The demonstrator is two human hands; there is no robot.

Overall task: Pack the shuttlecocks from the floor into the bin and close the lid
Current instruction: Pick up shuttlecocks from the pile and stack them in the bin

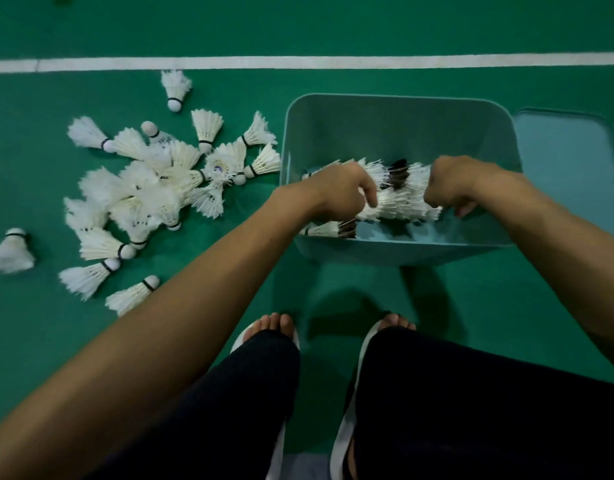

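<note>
Spanning the bin (402,133) right of centre, a shuttlecock bundle (401,200) is clutched by left hand (343,192) and right hand (451,188), likely preventing scatter.

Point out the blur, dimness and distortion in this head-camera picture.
Head view: dim overall; the white court line bows slightly from wide-angle distortion; the lone shuttlecock at the left edge is smeared; feathers in the bunch held by the left hand and right hand in the bin look soft; a soft shadow lies on the floor before the bin.
</note>
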